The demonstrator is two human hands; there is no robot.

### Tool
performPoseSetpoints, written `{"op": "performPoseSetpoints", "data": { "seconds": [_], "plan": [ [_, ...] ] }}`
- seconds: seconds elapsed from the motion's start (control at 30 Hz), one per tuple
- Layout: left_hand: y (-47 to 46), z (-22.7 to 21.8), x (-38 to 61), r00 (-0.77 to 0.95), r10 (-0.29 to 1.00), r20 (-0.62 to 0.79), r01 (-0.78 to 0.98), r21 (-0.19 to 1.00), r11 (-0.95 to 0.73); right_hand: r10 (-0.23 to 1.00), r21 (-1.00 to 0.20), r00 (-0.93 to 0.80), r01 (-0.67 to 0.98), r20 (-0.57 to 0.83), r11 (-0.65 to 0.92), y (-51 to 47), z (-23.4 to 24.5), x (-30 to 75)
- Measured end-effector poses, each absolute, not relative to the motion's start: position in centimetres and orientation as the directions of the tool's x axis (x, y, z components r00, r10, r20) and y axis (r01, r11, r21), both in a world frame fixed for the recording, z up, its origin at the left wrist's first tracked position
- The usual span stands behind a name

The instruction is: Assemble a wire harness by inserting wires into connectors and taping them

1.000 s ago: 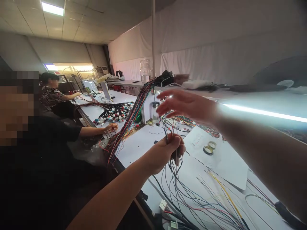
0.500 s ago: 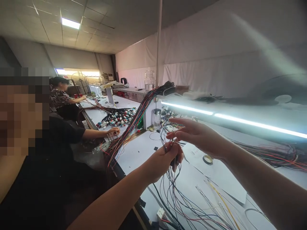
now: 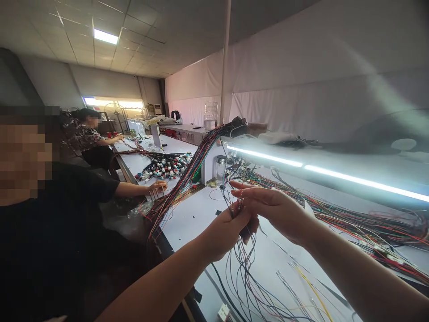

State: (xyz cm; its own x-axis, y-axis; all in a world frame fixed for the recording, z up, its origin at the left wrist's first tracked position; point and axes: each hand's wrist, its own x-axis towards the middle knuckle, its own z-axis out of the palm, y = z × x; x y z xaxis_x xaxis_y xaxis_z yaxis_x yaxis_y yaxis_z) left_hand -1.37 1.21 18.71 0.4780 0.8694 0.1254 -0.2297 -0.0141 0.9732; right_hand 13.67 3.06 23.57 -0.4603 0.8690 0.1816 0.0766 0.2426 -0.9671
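My left hand (image 3: 225,230) is closed around a bunch of thin dark wires (image 3: 244,273) that hang down from it over the white table (image 3: 197,210). The wire ends stick up just above its thumb. My right hand (image 3: 268,205) has come in from the right and its fingertips pinch at those wire ends, touching the left hand. More loose wires, one yellow (image 3: 310,288), trail across the table below both hands.
A thick multicoloured wire harness (image 3: 187,172) runs from a shelf down over the table edge. A lit tube lamp (image 3: 318,171) hangs along the right. Another person's hand (image 3: 156,187) rests by connectors (image 3: 164,164); a second person sits farther back. A glass jar (image 3: 219,165) stands nearby.
My right hand came down from open in the air to the wire ends above my left hand and closed its fingertips on them. The view has tilted and shifted.
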Motion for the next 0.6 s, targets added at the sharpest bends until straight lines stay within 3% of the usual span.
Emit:
{"op": "performPoseSetpoints", "data": {
  "seconds": [0.1, 0.23, 0.33, 0.47, 0.6],
  "plan": [
    [1.2, 19.0, -1.4, 0.492, 0.857, 0.151, -0.192, 0.979, -0.063, 0.861, -0.954, -0.460, 0.084, 0.218, 0.287, 3.3, 24.2, 13.7],
    [1.2, 18.6, -1.2, 0.507, 0.855, 0.112, -0.132, 0.990, -0.052, 0.834, -0.964, -0.530, 0.105, 0.153, 0.244, 3.4, 25.3, 13.1],
    [1.3, 18.2, -1.1, 0.507, 0.858, 0.087, -0.123, 0.992, -0.027, 0.873, -0.960, -0.467, 0.150, 0.142, 0.236, 3.3, 25.5, 12.4],
    [1.3, 18.4, -1.2, 0.495, 0.860, 0.124, -0.120, 0.990, -0.074, 0.785, -0.955, -0.619, 0.243, -0.017, 0.171, 3.7, 25.3, 12.4],
    [1.2, 18.8, -1.3, 0.550, 0.826, 0.124, -0.110, 0.991, -0.076, 0.819, -0.919, -0.557, 0.236, 0.138, 0.315, 4.2, 25.5, 13.1]
  ]
}}
